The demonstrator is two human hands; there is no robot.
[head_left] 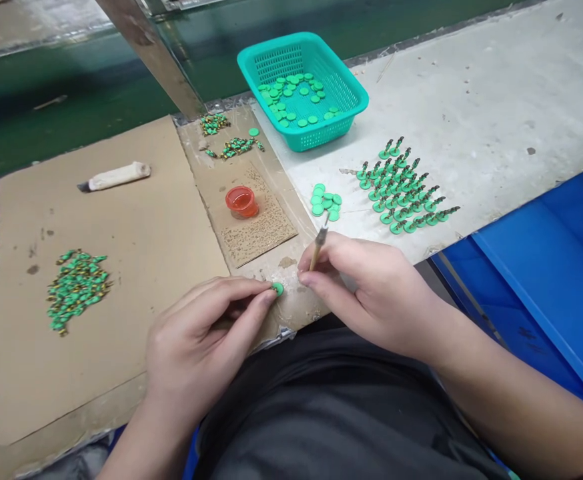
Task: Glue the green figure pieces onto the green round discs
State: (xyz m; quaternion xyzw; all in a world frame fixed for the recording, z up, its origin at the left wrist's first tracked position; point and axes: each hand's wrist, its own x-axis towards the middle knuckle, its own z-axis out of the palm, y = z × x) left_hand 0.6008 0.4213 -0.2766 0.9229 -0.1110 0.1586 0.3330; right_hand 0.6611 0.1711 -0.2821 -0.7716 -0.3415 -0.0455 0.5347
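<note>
My left hand (206, 333) pinches a small green disc (279, 289) between thumb and forefinger, near the front edge of the table. Whether a figure sits on that disc is hidden by my fingertips. Just to the right, my right hand (366, 287) is closed around a slim wooden-handled tool (318, 250) with a dark collar and a thin tip pointing up and away. Loose green discs (325, 201) lie beyond it. Further right, small dark-topped figures (404, 190) stand upright in rows on green discs. A red cup (241, 201) of liquid sits on a speckled cardboard piece (259, 237).
A teal basket (321, 138) with green discs stands at the back. On the left cardboard sheet (136, 247) are a pile of green-and-gold figures (78, 288) and a wrapped blade-like tool (116, 177). More figures (239, 148) lie behind the cup. Blue bins (546, 267) sit at right.
</note>
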